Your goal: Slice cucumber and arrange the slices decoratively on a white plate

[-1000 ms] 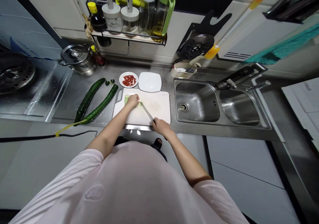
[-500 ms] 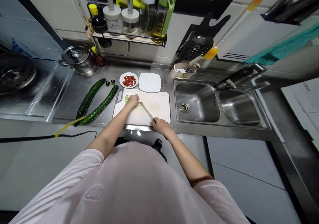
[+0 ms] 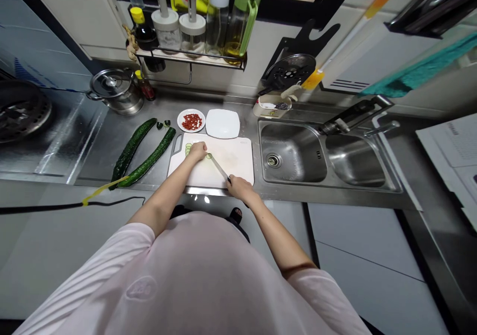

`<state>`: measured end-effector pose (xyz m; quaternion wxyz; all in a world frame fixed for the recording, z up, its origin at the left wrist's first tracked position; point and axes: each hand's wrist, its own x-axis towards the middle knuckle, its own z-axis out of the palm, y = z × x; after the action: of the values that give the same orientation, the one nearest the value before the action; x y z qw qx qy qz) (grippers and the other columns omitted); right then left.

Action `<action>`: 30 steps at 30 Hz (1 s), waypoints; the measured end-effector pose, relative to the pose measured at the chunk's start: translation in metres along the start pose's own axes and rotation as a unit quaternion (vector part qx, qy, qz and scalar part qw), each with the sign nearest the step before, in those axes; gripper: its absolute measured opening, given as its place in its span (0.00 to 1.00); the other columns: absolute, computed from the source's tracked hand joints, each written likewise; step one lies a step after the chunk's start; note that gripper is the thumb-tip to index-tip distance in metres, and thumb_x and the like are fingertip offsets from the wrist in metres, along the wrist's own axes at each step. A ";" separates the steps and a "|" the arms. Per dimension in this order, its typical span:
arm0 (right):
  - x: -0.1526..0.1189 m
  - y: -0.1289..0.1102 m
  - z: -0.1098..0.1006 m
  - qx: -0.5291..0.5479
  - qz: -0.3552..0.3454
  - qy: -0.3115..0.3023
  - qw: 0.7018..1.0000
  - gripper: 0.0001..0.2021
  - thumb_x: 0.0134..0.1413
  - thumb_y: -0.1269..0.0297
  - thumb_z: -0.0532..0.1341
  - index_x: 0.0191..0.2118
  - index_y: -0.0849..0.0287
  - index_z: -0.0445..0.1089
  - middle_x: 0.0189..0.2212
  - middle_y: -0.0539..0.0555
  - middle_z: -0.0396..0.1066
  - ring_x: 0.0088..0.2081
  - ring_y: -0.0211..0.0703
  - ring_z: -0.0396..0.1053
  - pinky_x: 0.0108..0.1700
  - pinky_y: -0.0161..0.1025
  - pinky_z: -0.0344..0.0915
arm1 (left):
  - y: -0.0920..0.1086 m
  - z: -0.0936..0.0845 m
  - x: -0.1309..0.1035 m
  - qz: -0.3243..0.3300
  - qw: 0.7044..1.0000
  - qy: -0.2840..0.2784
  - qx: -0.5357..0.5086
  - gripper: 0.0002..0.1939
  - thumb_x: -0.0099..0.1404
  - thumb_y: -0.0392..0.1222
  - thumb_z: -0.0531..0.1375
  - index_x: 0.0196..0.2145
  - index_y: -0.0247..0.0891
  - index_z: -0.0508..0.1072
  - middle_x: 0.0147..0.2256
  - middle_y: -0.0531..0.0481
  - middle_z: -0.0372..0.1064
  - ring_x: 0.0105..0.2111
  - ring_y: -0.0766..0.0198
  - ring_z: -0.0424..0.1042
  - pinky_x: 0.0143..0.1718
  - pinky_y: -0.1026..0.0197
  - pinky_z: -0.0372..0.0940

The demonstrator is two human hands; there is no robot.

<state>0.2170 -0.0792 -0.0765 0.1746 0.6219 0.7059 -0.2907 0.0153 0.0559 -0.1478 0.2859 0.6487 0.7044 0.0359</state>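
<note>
My right hand (image 3: 239, 188) grips the dark handle of a knife (image 3: 219, 168), whose blade points up and left across the white cutting board (image 3: 234, 153). One thin cucumber slice (image 3: 209, 155) lies at the blade's far end. Beside it, my left hand (image 3: 197, 150) has its fingers curled closed over the board; whether something is under them is hidden. Several pale green cucumber slices (image 3: 188, 148) lie at this hand's left. Two long whole cucumbers (image 3: 151, 158) rest on the counter left of the board, with two small cut ends (image 3: 160, 125) near their tops.
Behind the board stand a plate of red pieces (image 3: 191, 121) and a white square plate (image 3: 222, 124). A double sink (image 3: 294, 151) lies to the right, a lidded steel pot (image 3: 117, 91) back left. Bottles and jars fill a wall rack (image 3: 190, 56) above the counter.
The whole view has shifted slightly, with the counter things a little further left. Both hands and the knife keep nearly the same place on the board.
</note>
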 end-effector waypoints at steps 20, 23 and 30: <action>-0.005 0.002 0.000 0.002 0.000 -0.012 1.000 0.18 0.64 0.56 0.46 0.49 0.59 0.64 0.45 0.63 0.71 0.46 0.52 0.70 0.42 0.42 0.62 | -0.003 0.002 0.002 0.007 1.000 0.002 -0.004 0.09 0.53 0.38 0.64 0.34 0.40 0.72 0.37 0.48 0.73 0.39 0.61 0.70 0.39 0.63 0.60; -0.006 0.001 -0.001 0.000 0.000 -0.011 1.000 0.17 0.64 0.56 0.46 0.49 0.59 0.64 0.45 0.63 0.71 0.46 0.53 0.70 0.42 0.42 0.62 | -0.004 0.002 0.003 0.008 1.000 0.002 -0.003 0.09 0.53 0.38 0.64 0.34 0.40 0.72 0.37 0.49 0.73 0.39 0.61 0.70 0.38 0.64 0.60; -0.005 0.001 -0.003 0.000 -0.001 -0.015 1.000 0.17 0.64 0.56 0.46 0.49 0.58 0.64 0.46 0.63 0.71 0.47 0.53 0.69 0.42 0.42 0.62 | -0.003 0.002 0.002 0.009 1.000 0.000 -0.004 0.09 0.53 0.38 0.65 0.33 0.40 0.72 0.36 0.48 0.73 0.39 0.61 0.70 0.39 0.63 0.60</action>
<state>0.2192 -0.0815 -0.0715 0.1852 0.6170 0.7037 -0.2997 0.0139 0.0572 -0.1514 0.2880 0.6540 0.6983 0.0408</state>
